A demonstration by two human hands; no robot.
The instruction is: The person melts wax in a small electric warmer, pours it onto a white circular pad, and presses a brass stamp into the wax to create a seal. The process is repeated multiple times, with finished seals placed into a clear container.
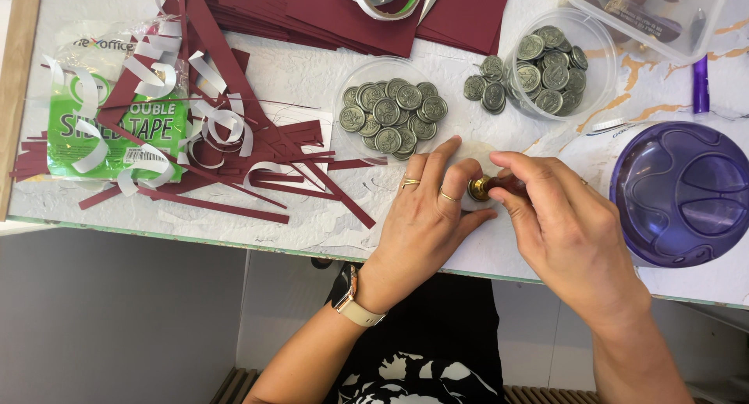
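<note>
My right hand (563,234) grips a wax-seal stamp (493,186) with a brass head and dark red handle, tipped on its side just above the table. My left hand (425,217), with two rings and a wristwatch, rests palm down beside it, fingertips touching the brass head and a pale round sheet (477,153) under it. Just beyond my fingers, a clear round dish (355,74) holds several grey-green wax seals (394,115).
A second clear tub (599,37) of seals stands at the back right, with loose seals (485,88) beside it. A purple domed lid (681,193) sits at right. Maroon paper strips (257,170), white tape backing curls and a green tape packet (117,127) lie left. Maroon card stack (328,14) behind.
</note>
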